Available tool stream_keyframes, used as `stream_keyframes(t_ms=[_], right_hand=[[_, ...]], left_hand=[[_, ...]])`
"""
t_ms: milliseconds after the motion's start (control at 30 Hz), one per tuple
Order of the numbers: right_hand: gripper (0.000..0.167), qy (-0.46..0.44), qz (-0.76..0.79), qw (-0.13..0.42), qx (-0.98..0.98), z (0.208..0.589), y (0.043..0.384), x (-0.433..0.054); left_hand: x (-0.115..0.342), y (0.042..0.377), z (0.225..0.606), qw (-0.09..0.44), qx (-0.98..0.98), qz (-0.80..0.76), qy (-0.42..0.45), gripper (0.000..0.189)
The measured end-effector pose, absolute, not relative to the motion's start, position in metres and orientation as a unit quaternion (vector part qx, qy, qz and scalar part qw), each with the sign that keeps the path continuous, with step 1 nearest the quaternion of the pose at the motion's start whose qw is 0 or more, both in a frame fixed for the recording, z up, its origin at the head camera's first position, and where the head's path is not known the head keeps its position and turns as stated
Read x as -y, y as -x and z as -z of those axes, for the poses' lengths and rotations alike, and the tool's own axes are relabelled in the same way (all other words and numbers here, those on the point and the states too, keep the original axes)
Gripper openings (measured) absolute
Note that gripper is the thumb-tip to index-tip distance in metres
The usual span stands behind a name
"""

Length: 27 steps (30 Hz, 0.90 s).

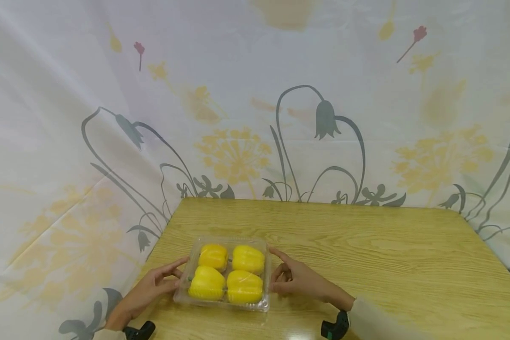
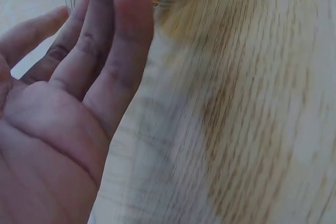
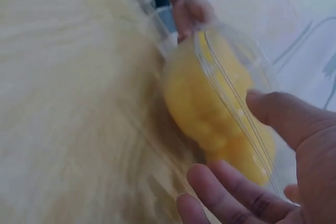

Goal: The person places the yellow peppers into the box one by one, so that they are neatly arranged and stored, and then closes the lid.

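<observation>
A clear plastic clamshell box with several yellow bell peppers inside is held between two hands over the wooden table. Its lid is closed. At the left side, the left hand holds the box edge with thumb and fingers. The right hand grips the opposite side, index finger at the far corner and thumb lower down. In the right wrist view, the thumb and fingers of that hand lie about the box's ridged rim. The left wrist view shows the left fingers against the box, mostly out of frame.
The wood-grain table extends to the right and behind the box. A pale fabric backdrop with printed flowers hangs behind and to the left. Dark devices are strapped to the left wrist and right wrist.
</observation>
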State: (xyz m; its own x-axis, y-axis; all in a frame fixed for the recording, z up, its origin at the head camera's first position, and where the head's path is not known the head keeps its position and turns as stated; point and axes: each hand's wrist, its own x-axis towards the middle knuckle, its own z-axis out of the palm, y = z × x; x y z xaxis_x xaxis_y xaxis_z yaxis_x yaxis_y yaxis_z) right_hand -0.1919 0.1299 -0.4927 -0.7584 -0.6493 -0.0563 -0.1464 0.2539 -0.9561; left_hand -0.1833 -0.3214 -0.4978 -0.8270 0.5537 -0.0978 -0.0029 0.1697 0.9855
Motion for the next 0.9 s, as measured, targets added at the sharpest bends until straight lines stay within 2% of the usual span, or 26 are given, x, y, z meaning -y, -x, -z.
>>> stream_keyframes(t_ms=[133, 433, 667, 900], right_hand=[[0.098, 0.249, 0.586, 0.251, -0.729, 0.494, 0.181, -0.126], [0.108, 0.231, 0.644, 0.305, -0.662, 0.501, 0.172, -0.121], [0.110, 0.227, 0.662, 0.307, -0.645, 0.502, 0.170, -0.118], [0.104, 0.201, 0.676, 0.292, -0.646, 0.498, 0.170, -0.118]], left_hand=[[0.323, 0.182, 0.497, 0.243, -0.714, -0.620, -0.219, 0.065], [0.324, 0.180, 0.497, 0.264, -0.676, -0.631, -0.272, 0.078], [0.323, 0.181, 0.499, 0.287, -0.626, -0.666, -0.286, 0.081], [0.321, 0.182, 0.501, 0.283, -0.620, -0.677, -0.277, 0.082]])
